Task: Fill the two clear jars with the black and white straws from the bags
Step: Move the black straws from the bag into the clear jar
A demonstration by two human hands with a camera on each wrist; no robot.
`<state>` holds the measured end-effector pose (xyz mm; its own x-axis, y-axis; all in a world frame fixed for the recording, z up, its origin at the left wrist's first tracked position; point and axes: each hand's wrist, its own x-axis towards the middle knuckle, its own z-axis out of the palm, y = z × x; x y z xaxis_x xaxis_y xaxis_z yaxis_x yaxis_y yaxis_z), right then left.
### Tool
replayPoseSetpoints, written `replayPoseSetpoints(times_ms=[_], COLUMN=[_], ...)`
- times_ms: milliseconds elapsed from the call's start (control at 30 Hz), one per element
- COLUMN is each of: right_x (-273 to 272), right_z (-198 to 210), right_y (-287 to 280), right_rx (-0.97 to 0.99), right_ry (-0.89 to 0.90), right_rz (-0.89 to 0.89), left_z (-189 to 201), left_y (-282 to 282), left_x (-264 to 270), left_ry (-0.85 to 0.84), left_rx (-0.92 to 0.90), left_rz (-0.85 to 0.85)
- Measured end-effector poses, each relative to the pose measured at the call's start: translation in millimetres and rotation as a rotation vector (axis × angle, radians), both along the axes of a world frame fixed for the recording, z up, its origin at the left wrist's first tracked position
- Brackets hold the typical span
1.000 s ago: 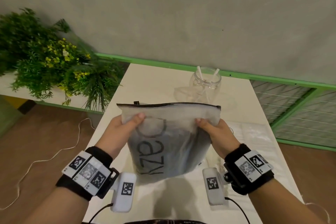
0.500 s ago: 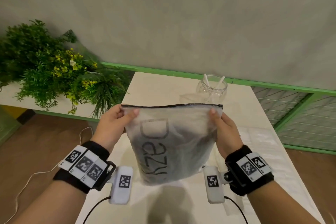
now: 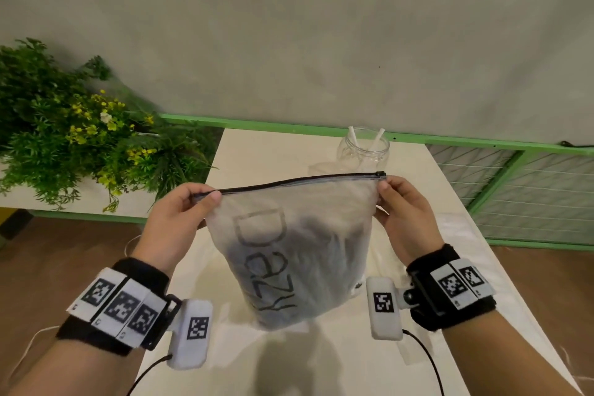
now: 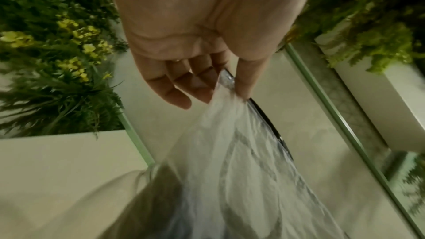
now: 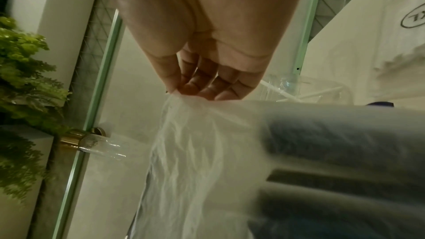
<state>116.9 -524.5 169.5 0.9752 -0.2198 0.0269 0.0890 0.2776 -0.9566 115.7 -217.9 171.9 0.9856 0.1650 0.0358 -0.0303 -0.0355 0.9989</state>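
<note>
A frosted zip bag (image 3: 299, 254) with dark lettering hangs upright above the white table (image 3: 266, 151), dark straws showing dimly through it. My left hand (image 3: 193, 202) pinches the bag's top left corner (image 4: 226, 86) at the black zipper strip. My right hand (image 3: 390, 194) pinches the top right corner (image 5: 181, 97) by the zipper slider. The zipper runs taut between both hands. Behind the bag stands a clear jar (image 3: 363, 149) with two white straws leaning in it; this jar (image 5: 289, 86) also shows in the right wrist view.
Green plants with yellow flowers (image 3: 74, 138) fill a planter left of the table. A green rail (image 3: 289, 124) runs along the wall behind. A second plastic bag (image 3: 456, 231) lies flat on the table at the right. A wire mesh panel (image 3: 530, 190) stands further right.
Both hands have slid outward from the bag's middle to its top corners, pulling the zipper edge straight, and the bag has risen a little.
</note>
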Motion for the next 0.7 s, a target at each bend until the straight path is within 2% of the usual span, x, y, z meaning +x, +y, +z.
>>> replayPoseSetpoints(times_ms=[67, 133, 233, 300, 400, 467, 567, 700], right_x=[-0.5, -1.0, -2.7, -3.4, -5.4, -7.5, -8.7, -5.5], right_z=[3.0, 6.1, 9.6, 10.4, 11.3, 13.3, 14.4, 14.7], right_y=[0.2, 2.0, 5.7, 6.4, 6.9, 5.5, 0.2, -2.8], right_rx=[0.008, 0.03, 0.022, -0.001, -0.031, -0.022, -0.03, -0.037], right_ry=[-0.008, -0.012, -0.009, -0.007, -0.032, -0.051, -0.065, -0.073], right_rz=[0.007, 0.012, 0.017, 0.013, 0.022, 0.059, 0.105, 0.114], left_z=[-0.3, 2.4, 23.8, 41.0, 61.2, 66.0, 65.7, 59.3], left_y=[0.3, -3.5, -26.5, -51.2, -97.6, -127.9, -156.2, -161.6], left_x=[3.1, 5.0, 3.9, 5.4, 13.3, 19.9, 25.6, 28.5], left_ry=[-0.015, -0.07, -0.272, -0.386, -0.428, -0.416, -0.397, -0.41], left_rx=[0.102, 0.288, 0.578, 0.737, 0.921, 0.97, 0.928, 0.921], left_rz=[0.019, 0.087, 0.124, 0.038, -0.15, -0.259, -0.394, -0.412])
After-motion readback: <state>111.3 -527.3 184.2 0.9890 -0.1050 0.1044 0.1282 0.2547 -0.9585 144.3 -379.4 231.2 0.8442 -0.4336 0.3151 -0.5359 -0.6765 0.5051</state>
